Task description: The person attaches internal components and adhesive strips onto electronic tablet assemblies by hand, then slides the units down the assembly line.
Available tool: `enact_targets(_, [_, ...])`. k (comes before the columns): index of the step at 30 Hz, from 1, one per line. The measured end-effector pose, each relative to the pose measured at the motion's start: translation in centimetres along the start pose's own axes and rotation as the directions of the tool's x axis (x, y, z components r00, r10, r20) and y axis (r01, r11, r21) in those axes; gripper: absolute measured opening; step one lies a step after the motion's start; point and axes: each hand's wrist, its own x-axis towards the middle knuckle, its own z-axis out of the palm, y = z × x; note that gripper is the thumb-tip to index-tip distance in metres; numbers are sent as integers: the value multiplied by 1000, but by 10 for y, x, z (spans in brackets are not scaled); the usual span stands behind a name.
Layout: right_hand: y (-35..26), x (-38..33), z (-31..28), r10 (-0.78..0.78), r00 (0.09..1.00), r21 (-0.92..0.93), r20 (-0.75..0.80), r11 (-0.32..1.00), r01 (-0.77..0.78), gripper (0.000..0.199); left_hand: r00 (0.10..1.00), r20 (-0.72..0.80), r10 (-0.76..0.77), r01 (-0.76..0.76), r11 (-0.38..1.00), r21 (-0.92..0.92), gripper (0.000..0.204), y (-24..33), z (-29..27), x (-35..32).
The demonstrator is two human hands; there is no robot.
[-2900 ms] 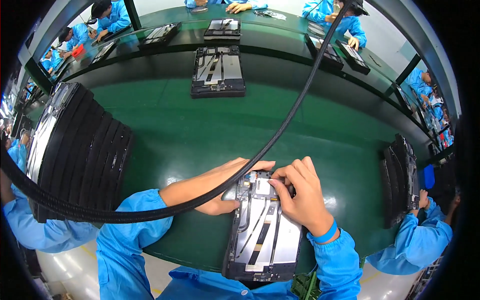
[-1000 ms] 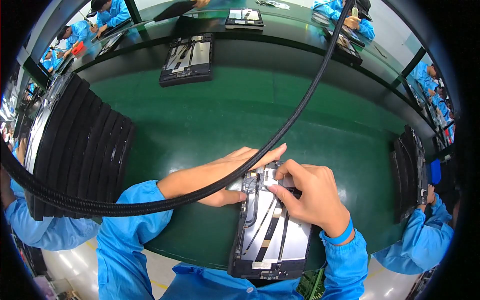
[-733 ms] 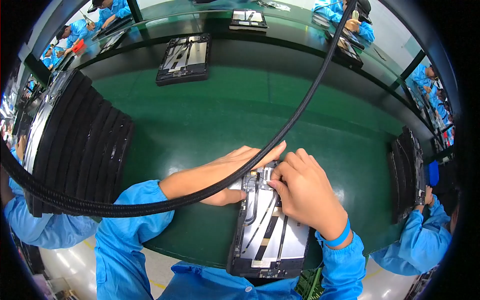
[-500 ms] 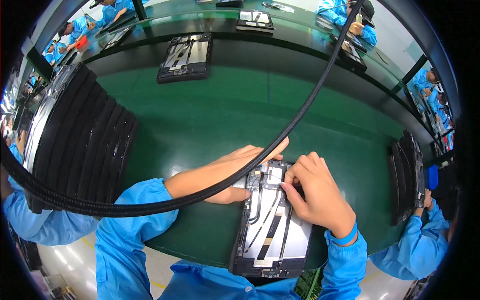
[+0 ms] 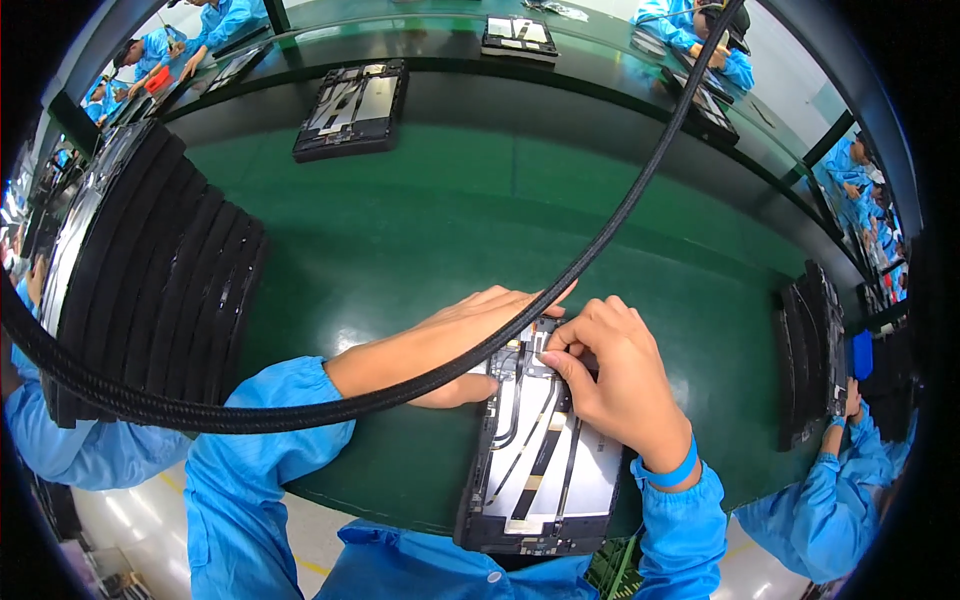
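Observation:
An opened tablet (image 5: 590, 465) lies in front of me on the green table, its white inner plate, dark flat cables and circuit boards exposed. My left hand (image 5: 470, 325) is at its upper left corner, thumb against the left rim and fingers stretched out along the far edge; a black braided cable hides part of it. Over the tablet's upper part, my right hand (image 5: 615, 375) is closed in a pinch, thumb and forefinger together by a small silvery part. What lies between those fingertips is too small to make out.
The black braided cable (image 5: 640, 195) arcs across above the table. Tall stacks of dark device bodies stand at left (image 5: 150, 280) and right (image 5: 805, 360). Another opened tablet (image 5: 350, 110) lies at the far side below a glass shelf (image 5: 420, 40). Co-workers in blue sit around.
My right hand has shifted slightly left, toward the middle of the tablet's upper part, still pinching. My left hand has hardly moved. The view has turned a little.

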Motion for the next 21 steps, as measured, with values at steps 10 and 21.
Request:
enact_targets(10, [16,-20,-19,-21,999,61,45,998,19,13,1000,-11,-3,3,1000,1,125,10,18,18])
enact_targets(21, [29,-26,-14,83,994,142,-73,987,-72,14,969,-247,28,23,979,202,99,26,44,7])
